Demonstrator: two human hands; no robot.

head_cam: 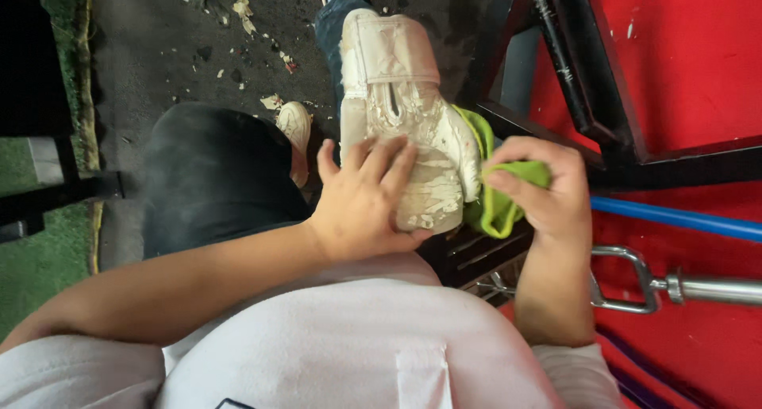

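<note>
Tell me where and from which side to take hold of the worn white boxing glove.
Probably best at the wide wrist cuff of the worn white boxing glove, coming from its far end: the cuff is flat-sided, bare and narrower than the padded fist, where the left hand lies and the right hand presses a lime-green cloth.

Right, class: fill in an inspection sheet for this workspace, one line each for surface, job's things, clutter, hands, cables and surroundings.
Surface: dark floor, stained.
Job's things: worn white boxing glove, its skin peeling; green cloth beside it.
Clutter: pale flakes scattered on the floor.
Hands: left hand rests flat on the glove; right hand grips the cloth.
Cables: nothing seen.
Surroundings: red mat, black metal frame, blue bar, chrome handle, green turf.
</note>
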